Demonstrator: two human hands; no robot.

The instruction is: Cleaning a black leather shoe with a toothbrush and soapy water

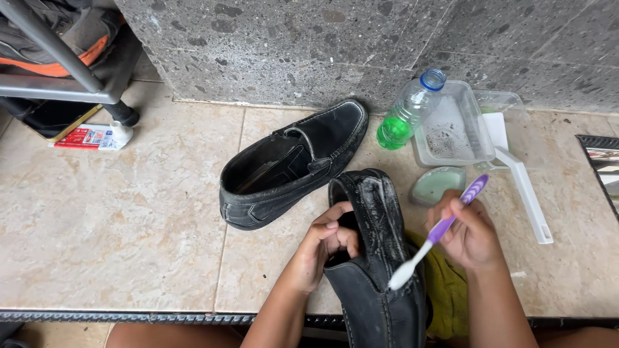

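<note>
Here, each label marks what we saw and why it sat so.
Left hand [325,240]: we saw it curled closed, fingers tucked inside the black shoe [377,270], apparently bracing it from within.
Black shoe: stood over the floor's edge, soapy upper turned to the brush.
Right hand [469,233]: closed around the purple toothbrush [438,232], white bristles touching the shoe's side.
Second shoe [293,164]: lay apart on the tiled floor [116,219], opening up.
Supplies: plastic bottle [409,109], clear tray [451,129] and green soap dish [438,185] sat near the right hand, within reach.
Yellow cloth [448,290]: lay under the held shoe.
</note>
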